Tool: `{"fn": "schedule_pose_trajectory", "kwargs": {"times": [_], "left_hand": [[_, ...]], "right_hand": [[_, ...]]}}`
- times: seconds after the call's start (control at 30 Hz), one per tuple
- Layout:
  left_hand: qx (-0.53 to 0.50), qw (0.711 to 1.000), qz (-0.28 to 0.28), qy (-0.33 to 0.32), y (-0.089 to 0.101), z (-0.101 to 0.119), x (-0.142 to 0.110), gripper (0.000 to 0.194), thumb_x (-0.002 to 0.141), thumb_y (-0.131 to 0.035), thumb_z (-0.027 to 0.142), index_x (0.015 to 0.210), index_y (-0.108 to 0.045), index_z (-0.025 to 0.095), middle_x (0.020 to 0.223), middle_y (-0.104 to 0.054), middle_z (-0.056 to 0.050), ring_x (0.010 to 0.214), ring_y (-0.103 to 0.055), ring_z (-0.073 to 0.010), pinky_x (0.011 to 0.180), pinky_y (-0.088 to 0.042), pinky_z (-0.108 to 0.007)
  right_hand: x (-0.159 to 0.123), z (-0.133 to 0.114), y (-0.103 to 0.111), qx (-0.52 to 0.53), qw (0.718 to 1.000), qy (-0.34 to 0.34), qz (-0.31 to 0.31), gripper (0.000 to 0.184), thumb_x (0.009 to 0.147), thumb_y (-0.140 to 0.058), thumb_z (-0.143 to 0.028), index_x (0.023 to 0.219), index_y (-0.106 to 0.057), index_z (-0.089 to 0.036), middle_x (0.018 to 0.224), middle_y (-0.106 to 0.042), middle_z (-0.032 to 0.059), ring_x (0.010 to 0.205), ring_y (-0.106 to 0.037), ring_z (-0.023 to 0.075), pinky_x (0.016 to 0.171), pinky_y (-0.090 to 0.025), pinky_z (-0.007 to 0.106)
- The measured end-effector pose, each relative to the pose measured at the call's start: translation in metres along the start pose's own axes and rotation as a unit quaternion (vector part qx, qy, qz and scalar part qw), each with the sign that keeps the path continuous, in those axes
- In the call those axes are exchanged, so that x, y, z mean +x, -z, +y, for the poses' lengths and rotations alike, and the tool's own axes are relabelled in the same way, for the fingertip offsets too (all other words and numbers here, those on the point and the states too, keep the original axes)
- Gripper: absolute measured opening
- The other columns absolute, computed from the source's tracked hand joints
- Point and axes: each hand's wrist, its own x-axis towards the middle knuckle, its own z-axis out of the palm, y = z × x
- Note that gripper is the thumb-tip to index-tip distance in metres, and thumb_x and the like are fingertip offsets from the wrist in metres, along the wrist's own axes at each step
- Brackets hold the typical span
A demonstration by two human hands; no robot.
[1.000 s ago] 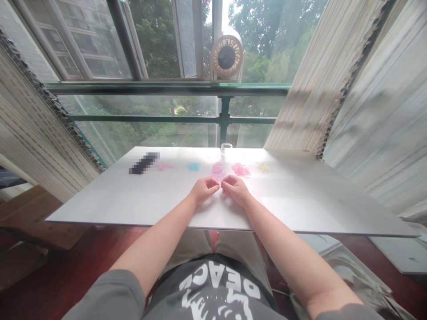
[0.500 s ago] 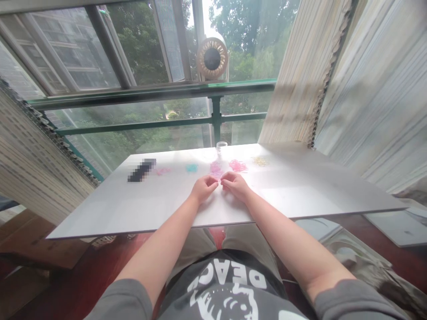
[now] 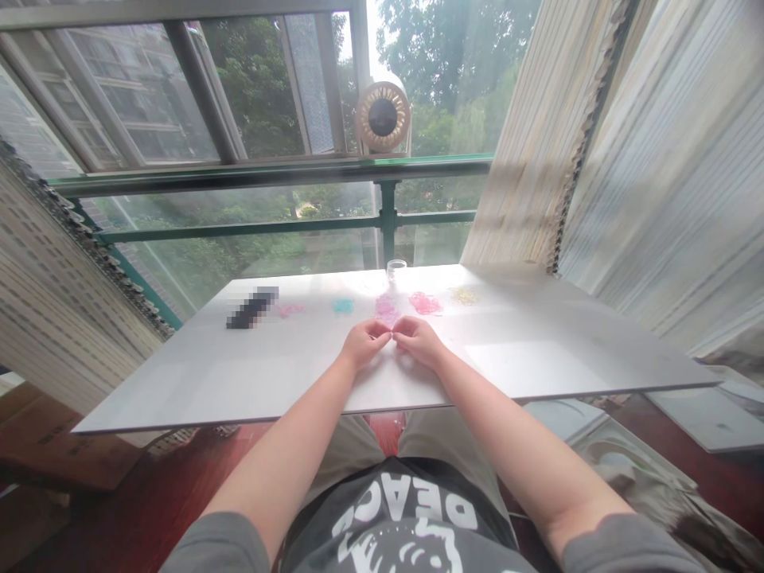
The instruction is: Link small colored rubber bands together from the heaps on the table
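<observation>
My left hand [image 3: 367,342] and my right hand [image 3: 416,338] meet fingertip to fingertip above the white table [image 3: 286,366]. Both are closed in a pinch, and whatever lies between the fingers is too small to make out. Just beyond them spreads a purple pile of small thin pieces [image 3: 385,306]. A pink-red pile [image 3: 425,303] and a yellowish pile [image 3: 464,296] lie to its right. On the left are a teal pile [image 3: 343,305] and a looser pink pile [image 3: 291,310]. A small clear cup [image 3: 396,270] stands behind the purple pile.
A blurred-out dark object [image 3: 251,309] lies at the table's left. Beyond the far edge runs a green railing [image 3: 268,183], with a round fan [image 3: 383,117] above it. Curtains [image 3: 662,175] hang at both sides. A cardboard box [image 3: 60,438] sits on the floor at left.
My right hand's fingers have come in to touch the left fingertips, closing the small gap between them. The camera view has shifted slightly; the piles and cup stay in place.
</observation>
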Motion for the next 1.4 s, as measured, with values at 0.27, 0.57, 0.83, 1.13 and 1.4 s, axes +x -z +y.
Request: {"fn": "schedule_pose_trajectory", "kwargs": {"times": [0.27, 0.57, 0.83, 1.13, 1.4], "left_hand": [[-0.001, 1.0, -0.011, -0.002, -0.0002, 0.0047, -0.0014, 0.018, 0.07, -0.064, 0.033, 0.075, -0.066, 0.015, 0.073, -0.067, -0.004, 0.064, -0.058, -0.0131, 0.058, -0.044, -0.023], [0.0, 1.0, -0.013, 0.002, -0.0008, 0.0035, -0.001, 0.017, 0.071, -0.062, 0.03, 0.078, -0.066, 0.015, 0.074, -0.067, -0.003, 0.066, -0.059, -0.0133, 0.061, -0.044, -0.023], [-0.002, 1.0, -0.01, 0.004, -0.0007, 0.0035, -0.0009, 0.015, 0.071, -0.06, 0.029, 0.075, -0.065, 0.015, 0.072, -0.065, -0.002, 0.065, -0.057, -0.0128, 0.061, -0.044, -0.023], [0.001, 1.0, -0.005, 0.01, 0.0005, 0.0018, -0.0002, 0.014, 0.07, -0.059, 0.03, 0.072, -0.062, 0.016, 0.069, -0.063, -0.001, 0.064, -0.055, -0.013, 0.061, -0.043, -0.024], [-0.015, 1.0, 0.001, 0.007, -0.0006, -0.0005, 0.0009, 0.014, 0.071, -0.058, 0.029, 0.074, -0.06, 0.016, 0.072, -0.063, -0.001, 0.067, -0.056, -0.0128, 0.066, -0.044, -0.025]], "right_hand": [[-0.0003, -0.0008, 0.0002, -0.022, 1.0, 0.006, 0.01, 0.008, 0.068, -0.058, -0.025, 0.069, -0.053, -0.018, 0.058, -0.054, -0.0039, 0.049, -0.054, 0.0108, 0.051, -0.046, 0.025], [-0.0007, -0.0001, 0.0011, -0.048, 0.999, 0.002, 0.022, 0.004, 0.067, -0.056, -0.022, 0.067, -0.054, -0.018, 0.056, -0.055, -0.004, 0.049, -0.055, 0.0111, 0.054, -0.044, 0.025], [-0.0015, -0.0007, 0.0013, -0.051, 0.998, -0.003, 0.034, 0.006, 0.066, -0.055, -0.023, 0.067, -0.056, -0.018, 0.058, -0.058, -0.0025, 0.047, -0.053, 0.0105, 0.05, -0.043, 0.024], [-0.0015, -0.0017, 0.0043, -0.031, 0.999, -0.011, 0.037, 0.007, 0.064, -0.057, -0.023, 0.063, -0.052, -0.018, 0.051, -0.054, -0.0036, 0.046, -0.054, 0.0115, 0.048, -0.044, 0.024], [-0.0001, 0.0019, 0.0049, -0.01, 1.0, -0.009, 0.025, 0.006, 0.062, -0.056, -0.02, 0.066, -0.051, -0.018, 0.057, -0.054, -0.0036, 0.046, -0.053, 0.0102, 0.047, -0.043, 0.024]]}}
